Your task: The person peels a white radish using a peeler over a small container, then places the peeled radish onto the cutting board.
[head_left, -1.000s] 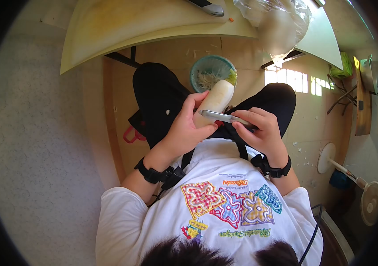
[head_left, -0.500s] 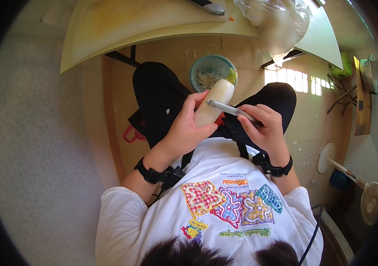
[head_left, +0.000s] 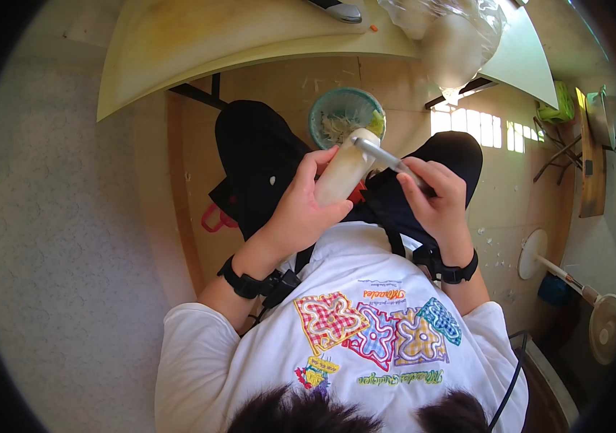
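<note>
A: What has just changed?

B: The peeler (head_left: 387, 157) has slid along the radish (head_left: 340, 175). A moment ago its head was nearer the middle; now it is at the far end, the one pointing away from the body.

A: What does that mean for the peeling?

B: The far end seems to be the part being worked, I'd judge. I can't tell if the blade is biting or only resting there.

A: And the hands?

B: The left hand (head_left: 304, 203) is wrapped around the lower part of the radish, thumb on the near side. The right hand (head_left: 440, 198) grips the peeler's handle, reaching in from the right.

A: Where is the radish, exactly?

B: Held up over the lap, slanting away and to the right, short of the table's (head_left: 150, 81) near edge. From above, its tip overlaps the bin (head_left: 313, 128), which stands on the floor between the knees with pale shreds inside.

A: Anything on the table?

B: A clear plastic bag (head_left: 467, 40) droops over the near edge, towards the right corner. A dark-handled tool (head_left: 337, 10) lies farther back, partly out of view.
</note>
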A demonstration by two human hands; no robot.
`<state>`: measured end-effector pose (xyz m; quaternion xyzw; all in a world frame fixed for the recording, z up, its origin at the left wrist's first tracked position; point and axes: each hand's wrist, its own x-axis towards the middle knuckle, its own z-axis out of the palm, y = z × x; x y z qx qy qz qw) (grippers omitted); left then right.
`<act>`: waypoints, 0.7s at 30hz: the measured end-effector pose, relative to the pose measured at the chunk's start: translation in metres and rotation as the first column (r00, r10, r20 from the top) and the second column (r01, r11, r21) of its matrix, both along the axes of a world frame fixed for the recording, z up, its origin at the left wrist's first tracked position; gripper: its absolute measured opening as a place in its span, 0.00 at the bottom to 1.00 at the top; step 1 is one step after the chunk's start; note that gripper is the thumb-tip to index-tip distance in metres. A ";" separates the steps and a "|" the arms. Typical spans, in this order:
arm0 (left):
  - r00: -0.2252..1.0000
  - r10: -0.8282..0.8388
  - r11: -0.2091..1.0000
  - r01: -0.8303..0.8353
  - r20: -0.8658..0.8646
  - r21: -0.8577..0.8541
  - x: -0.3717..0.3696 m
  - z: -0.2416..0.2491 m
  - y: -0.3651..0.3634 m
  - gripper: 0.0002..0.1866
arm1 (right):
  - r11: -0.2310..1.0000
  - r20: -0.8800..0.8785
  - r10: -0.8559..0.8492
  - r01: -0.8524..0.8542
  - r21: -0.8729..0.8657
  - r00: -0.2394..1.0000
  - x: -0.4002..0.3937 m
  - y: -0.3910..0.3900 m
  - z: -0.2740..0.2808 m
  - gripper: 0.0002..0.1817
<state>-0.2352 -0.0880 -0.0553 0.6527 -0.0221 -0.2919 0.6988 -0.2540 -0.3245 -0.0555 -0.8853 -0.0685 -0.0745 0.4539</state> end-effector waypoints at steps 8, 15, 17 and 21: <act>0.998 -0.055 0.996 0.056 0.011 -0.065 -0.002 -0.002 0.000 0.38 | 0.994 0.018 -0.108 0.107 0.032 0.994 0.003 -0.014 -0.006 0.09; 0.999 -0.045 0.996 0.046 0.012 -0.075 -0.001 -0.006 0.000 0.38 | 0.992 0.029 -0.118 0.117 0.042 0.993 0.004 -0.014 -0.006 0.09; 0.997 -0.045 0.997 0.048 0.059 -0.062 -0.001 -0.008 0.000 0.38 | 0.976 -0.012 -0.186 0.186 0.111 0.983 0.001 -0.018 -0.014 0.10; 0.995 -0.030 1.000 0.030 -0.100 0.001 0.004 0.008 0.000 0.37 | 0.925 -0.041 -0.262 0.263 0.273 0.964 -0.003 -0.014 -0.010 0.10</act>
